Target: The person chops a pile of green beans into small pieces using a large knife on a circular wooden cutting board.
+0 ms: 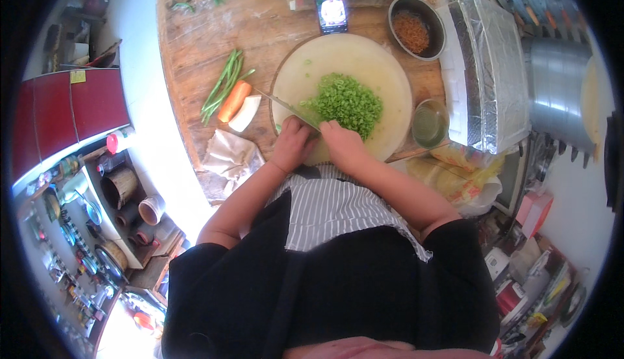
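Note:
A round cutting board (390, 81) lies before me with a heap of chopped green scallions (348, 105) on it. My right hand (345, 145) grips a kitchen knife (292, 109), whose blade slants up and left past the board's edge. Close against the near side of the blade, my left hand (294, 145) has its fingers curled down at the board. What lies under those fingers is hidden; a bit of green shows just left of them. Beside the board rest whole green stalks (224, 86), a peeled carrot (235, 101) and a pale, cut vegetable piece (245, 113).
A crumpled cloth (233, 156) lies on the wooden table (183, 47) at left. Behind the board a lit phone (331, 10) shows a video. To the right stand a bowl of brown shreds (412, 32), a glass bowl (430, 124) and a foil-covered box (499, 73).

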The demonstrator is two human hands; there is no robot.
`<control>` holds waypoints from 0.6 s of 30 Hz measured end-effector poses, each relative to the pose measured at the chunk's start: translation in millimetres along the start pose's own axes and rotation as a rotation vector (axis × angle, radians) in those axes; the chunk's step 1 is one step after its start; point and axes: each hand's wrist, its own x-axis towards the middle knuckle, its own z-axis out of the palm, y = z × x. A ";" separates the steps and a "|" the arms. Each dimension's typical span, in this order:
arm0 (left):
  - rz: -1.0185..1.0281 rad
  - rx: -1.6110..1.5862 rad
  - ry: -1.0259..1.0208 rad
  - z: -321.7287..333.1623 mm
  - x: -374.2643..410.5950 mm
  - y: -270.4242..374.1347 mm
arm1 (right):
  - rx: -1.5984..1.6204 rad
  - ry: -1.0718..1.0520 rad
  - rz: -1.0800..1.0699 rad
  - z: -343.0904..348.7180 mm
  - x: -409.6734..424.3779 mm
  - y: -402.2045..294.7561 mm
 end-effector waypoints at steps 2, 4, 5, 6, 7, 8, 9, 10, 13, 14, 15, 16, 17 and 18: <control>0.027 -0.033 -0.025 -0.6 -1.6 -4.6 | 0.006 0.024 -0.012 3.5 8.8 -0.4; 0.017 -0.022 -0.024 1.5 -3.1 -6.3 | 0.085 0.088 -0.021 5.4 12.9 12.5; 0.011 -0.016 -0.024 2.3 -4.0 -7.4 | 0.125 0.120 -0.027 5.4 12.3 18.8; 0.014 -0.012 -0.013 2.5 -3.3 -7.9 | 0.079 0.073 -0.026 -1.5 7.8 19.2; 0.015 -0.013 -0.006 3.0 -3.7 -6.7 | 0.032 0.022 -0.021 -11.7 -2.4 15.3; 0.016 -0.013 0.002 3.4 -4.4 -5.8 | -0.013 -0.028 -0.016 -16.0 -10.0 12.0; 0.008 -0.014 0.002 3.7 -3.9 -4.6 | -0.014 -0.032 -0.017 -15.1 -14.3 9.8; 0.000 -0.016 0.002 3.7 -4.0 -3.7 | -0.015 -0.035 -0.017 -13.5 -17.1 6.3; -0.005 -0.019 -0.009 4.7 -5.5 -5.8 | -0.022 -0.040 0.009 -1.9 -4.3 -0.5; -0.004 -0.019 -0.016 5.1 -6.7 -7.2 | -0.024 -0.041 0.022 3.2 1.9 0.7; 0.001 -0.019 -0.012 5.2 -6.8 -7.9 | 0.029 0.000 0.015 7.0 5.8 3.7; 0.007 -0.019 -0.007 5.7 -6.7 -8.3 | 0.082 0.040 0.009 10.2 9.2 6.7; 0.012 -0.020 -0.001 5.7 -7.0 -8.8 | 0.134 0.081 0.003 12.9 11.4 9.7; 0.013 -0.018 -0.010 5.3 -6.7 -8.5 | 0.148 0.107 0.001 11.7 11.9 13.2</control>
